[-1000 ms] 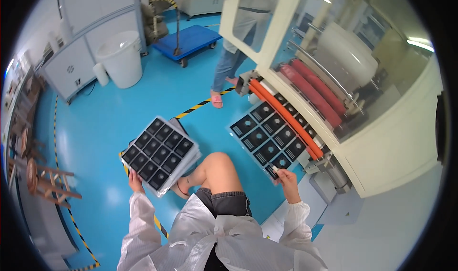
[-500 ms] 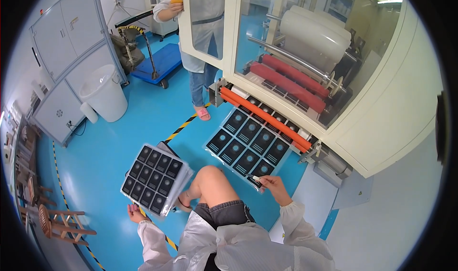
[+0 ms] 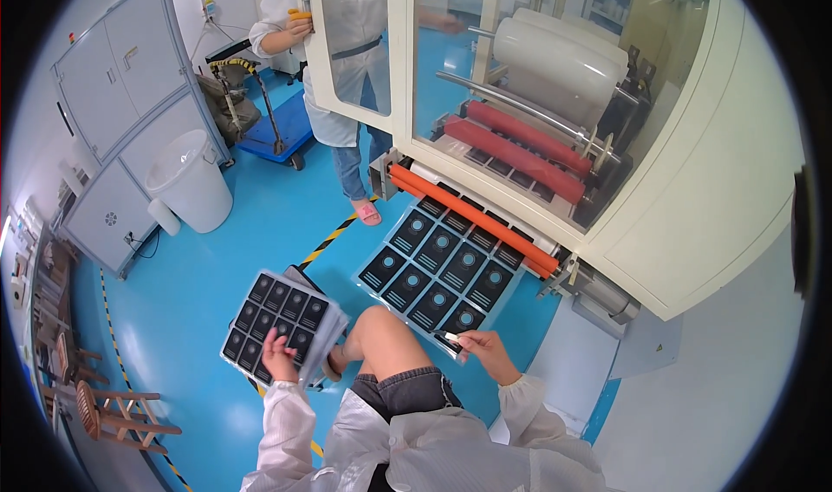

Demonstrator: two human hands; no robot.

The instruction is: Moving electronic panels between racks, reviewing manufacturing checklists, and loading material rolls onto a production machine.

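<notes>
My right hand (image 3: 488, 353) pinches a small tool with a pale handle and dark tip, possibly a cutter (image 3: 450, 337). Its tip lies at the near right corner of a film-covered sheet of black cards with blue rings (image 3: 438, 254). That sheet comes out from under an orange roller (image 3: 472, 218) on the machine. To the left, my left hand (image 3: 279, 358) is over a stack of similar clear-edged card sheets (image 3: 276, 316), fingers apart and slightly curled, holding nothing. Whether it touches the top sheet I cannot tell.
The cream machine (image 3: 693, 197) holds a large film roll (image 3: 559, 58) and red rollers behind glass. A person in a white coat (image 3: 338, 132) has a hand on its door. A white bin (image 3: 192, 184), blue cart (image 3: 282, 128) and wooden stool (image 3: 121, 414) stand left.
My left hand has moved from the stack's near edge up and over the top sheet. The card sheet reaches a little further out toward me; my right hand keeps its tool at the corner.
</notes>
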